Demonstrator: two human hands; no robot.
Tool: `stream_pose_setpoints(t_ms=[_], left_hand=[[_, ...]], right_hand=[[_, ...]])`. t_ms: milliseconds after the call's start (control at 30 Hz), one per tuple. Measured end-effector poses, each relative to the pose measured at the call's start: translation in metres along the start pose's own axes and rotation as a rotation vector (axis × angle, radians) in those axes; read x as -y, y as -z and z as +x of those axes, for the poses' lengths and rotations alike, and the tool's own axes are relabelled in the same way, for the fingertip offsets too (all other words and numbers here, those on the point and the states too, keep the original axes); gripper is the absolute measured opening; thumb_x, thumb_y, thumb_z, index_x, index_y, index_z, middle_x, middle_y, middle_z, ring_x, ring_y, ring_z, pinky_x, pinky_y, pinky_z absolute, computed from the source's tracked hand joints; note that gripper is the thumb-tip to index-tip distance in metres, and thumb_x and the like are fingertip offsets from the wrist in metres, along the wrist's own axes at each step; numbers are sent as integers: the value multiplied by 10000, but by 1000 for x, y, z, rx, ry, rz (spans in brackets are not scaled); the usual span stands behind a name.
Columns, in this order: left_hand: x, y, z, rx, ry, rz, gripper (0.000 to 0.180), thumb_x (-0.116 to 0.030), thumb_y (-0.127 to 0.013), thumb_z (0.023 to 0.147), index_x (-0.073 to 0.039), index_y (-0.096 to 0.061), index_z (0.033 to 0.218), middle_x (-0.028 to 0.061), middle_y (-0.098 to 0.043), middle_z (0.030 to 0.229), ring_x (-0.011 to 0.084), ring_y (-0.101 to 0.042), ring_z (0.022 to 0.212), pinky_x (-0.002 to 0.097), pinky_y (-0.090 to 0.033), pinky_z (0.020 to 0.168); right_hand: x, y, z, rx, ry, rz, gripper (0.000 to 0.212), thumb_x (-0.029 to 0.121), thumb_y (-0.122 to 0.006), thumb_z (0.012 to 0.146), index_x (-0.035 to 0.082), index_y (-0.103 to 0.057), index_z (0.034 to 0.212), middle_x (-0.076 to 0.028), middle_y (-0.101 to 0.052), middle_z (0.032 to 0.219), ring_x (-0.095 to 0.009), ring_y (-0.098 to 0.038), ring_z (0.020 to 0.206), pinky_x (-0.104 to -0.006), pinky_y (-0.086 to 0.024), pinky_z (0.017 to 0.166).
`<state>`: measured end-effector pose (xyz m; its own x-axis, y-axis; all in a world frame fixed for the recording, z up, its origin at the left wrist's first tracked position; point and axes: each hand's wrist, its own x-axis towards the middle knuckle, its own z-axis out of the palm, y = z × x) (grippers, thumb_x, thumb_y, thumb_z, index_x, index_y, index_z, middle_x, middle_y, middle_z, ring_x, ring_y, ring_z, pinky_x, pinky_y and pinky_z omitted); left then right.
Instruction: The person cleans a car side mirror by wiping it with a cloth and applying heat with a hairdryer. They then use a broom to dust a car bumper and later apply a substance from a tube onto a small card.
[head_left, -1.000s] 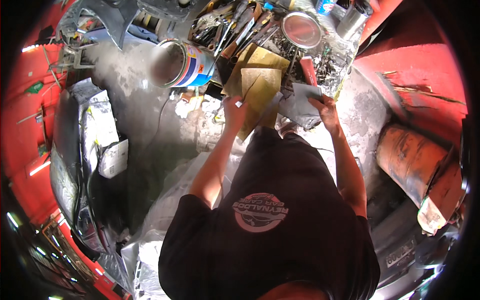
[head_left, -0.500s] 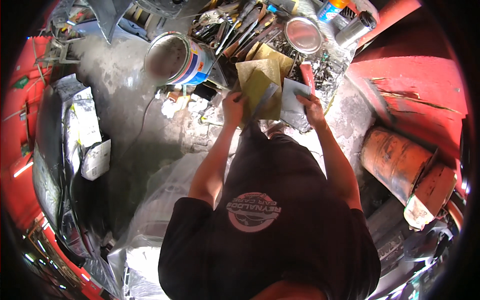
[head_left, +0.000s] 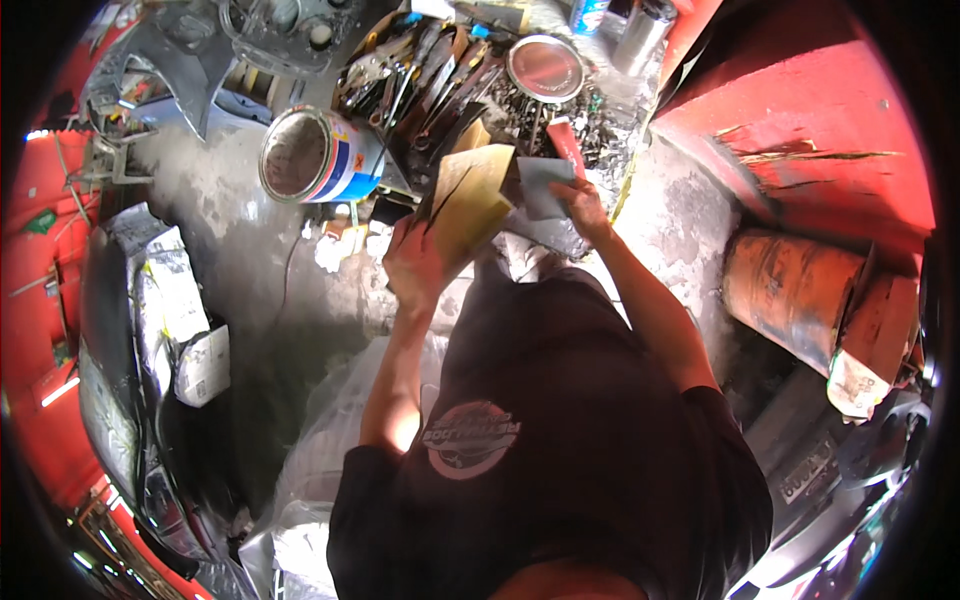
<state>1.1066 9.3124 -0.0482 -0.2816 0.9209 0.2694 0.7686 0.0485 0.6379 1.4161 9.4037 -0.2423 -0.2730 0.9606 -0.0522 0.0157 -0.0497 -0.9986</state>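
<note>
My left hand [head_left: 415,258] is closed around the edge of some yellow-tan sandpaper sheets [head_left: 472,195], which are tilted with a dark streak across the upper one. To their right, my right hand [head_left: 587,212] pinches a grey sheet [head_left: 543,188] that looks like sandpaper, its fingers over the right edge. Just beyond that hand lies a red tube [head_left: 566,143], apart from the grip as far as I can see. The two sets of sheets are close together in front of my legs.
A large open paint can [head_left: 345,165] stands left of the sheets. Beyond are a heap of hand tools [head_left: 430,75], a round metal lid [head_left: 546,70] and a spray can [head_left: 590,14]. An orange rusty drum [head_left: 790,290] lies right; a dark car part [head_left: 125,340] stands left.
Both hands have moved left in the view. The yellow sheets have turned and tipped in my left hand, and the gap between them and the grey sheet has changed little.
</note>
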Motion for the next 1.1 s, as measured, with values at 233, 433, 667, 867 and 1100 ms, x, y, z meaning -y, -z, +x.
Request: stream_pose_setpoints(t_ms=[233, 433, 667, 867, 1100], left_hand=[[-43, 56, 14, -70, 44, 1, 163, -8, -754, 847, 54, -717, 993, 172, -713, 979, 294, -691, 890, 379, -548, 779], [-49, 29, 18, 62, 364, -499, 216, -12, -779, 862, 90, -709, 1040, 45, -710, 868, 104, -616, 776, 264, -498, 734], [-60, -30, 15, 395, 274, -487, 193, 0, -767, 846, 26, -740, 1035, 18, -720, 855, 72, -625, 761, 237, -506, 700], [-81, -52, 34, 582, 328, -742, 132, -38, -707, 874, 25, -727, 989, 48, -737, 846, 105, -663, 755, 272, -533, 698], [-69, -70, 63, 680, 223, -709, 206, -17, -672, 876, 54, -710, 1066, 109, -689, 1166, 163, -631, 1084, 294, -490, 937]], right_hand=[[98, -11, -1, -87, -221, 86, 173, 165, -724, 870, 1, -748, 920, 24, -642, 757, -87, -556, 684, -283, -433, 638], [134, 62, -36, -94, -255, 773, 293, 54, -660, 878, -63, -716, 1140, -170, -757, 1081, -247, -724, 942, -374, -559, 915], [197, 105, -33, 5, -209, 778, 300, 96, -660, 924, -28, -664, 1197, -112, -723, 1111, -212, -688, 1045, -383, -551, 941], [173, 113, -26, -151, -188, 708, 322, 58, -655, 918, -3, -657, 1234, -85, -713, 1154, -195, -678, 1056, -369, -536, 960], [123, 107, -16, -205, 1, 676, 383, 250, -685, 961, 23, -631, 1264, -153, -689, 1244, -214, -662, 1122, -382, -524, 956]])
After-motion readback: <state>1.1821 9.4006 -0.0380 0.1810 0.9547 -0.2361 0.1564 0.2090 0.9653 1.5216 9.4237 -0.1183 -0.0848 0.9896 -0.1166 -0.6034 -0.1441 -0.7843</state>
